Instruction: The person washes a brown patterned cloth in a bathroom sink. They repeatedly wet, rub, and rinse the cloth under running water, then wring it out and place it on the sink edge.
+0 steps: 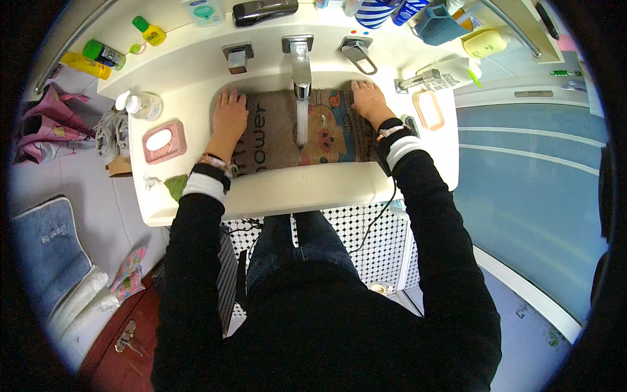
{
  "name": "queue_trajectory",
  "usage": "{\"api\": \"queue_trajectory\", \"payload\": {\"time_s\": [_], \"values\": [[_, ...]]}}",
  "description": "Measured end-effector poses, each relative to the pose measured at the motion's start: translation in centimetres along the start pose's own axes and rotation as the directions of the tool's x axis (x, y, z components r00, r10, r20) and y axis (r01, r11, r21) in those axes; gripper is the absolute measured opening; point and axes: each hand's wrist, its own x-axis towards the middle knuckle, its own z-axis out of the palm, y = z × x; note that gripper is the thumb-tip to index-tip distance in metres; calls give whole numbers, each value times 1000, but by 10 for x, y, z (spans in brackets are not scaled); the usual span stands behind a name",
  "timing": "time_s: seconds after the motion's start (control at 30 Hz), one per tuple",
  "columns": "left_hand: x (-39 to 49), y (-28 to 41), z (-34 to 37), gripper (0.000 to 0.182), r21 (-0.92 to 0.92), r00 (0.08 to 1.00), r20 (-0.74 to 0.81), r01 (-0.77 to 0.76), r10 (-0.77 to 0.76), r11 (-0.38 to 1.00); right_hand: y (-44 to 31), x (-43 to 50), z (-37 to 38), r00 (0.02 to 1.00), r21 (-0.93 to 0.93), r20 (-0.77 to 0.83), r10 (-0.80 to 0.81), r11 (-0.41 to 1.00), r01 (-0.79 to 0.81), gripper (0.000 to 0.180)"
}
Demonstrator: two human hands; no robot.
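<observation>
A wet brown mat with a printed cartoon animal and lettering lies spread across the washbasin. Water from the chrome tap runs onto its middle. My left hand rests on the mat's left end, fingers pointing towards the back wall of the basin. At the far right part of the mat lies my right hand, back upwards. Whether either hand grips the fabric is hidden. Both wrists have bands on them, below pushed-up black sleeves with white cuffs.
Pink soap dish, pump bottle and green cloth stand on the left rim. A beige soap dish and white bottle occupy the right. Bottles line the back ledge. A black cable hangs over the front.
</observation>
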Motion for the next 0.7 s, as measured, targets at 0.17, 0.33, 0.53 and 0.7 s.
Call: {"api": "queue_trajectory", "payload": {"time_s": [0.17, 0.33, 0.53, 0.7], "values": [[11, 1, 3, 54, 39, 976, 195, 95, -101, 995, 1, -7, -5, 967, -66, 252, 45, 997, -29, 56], [1, 17, -13, 47, 50, 905, 389, 165, -172, 985, -10, -31, -25, 953, 30, 301, 28, 999, -39, 29], [-52, 47, -26, 19, -125, 933, 356, 97, -46, 987, -55, -79, -42, 952, 47, 305, -29, 999, 15, 22], [-87, 70, -36, 15, -242, 967, 251, 103, -41, 965, -77, -114, -61, 964, 67, 249, -92, 995, 78, 20]]}}
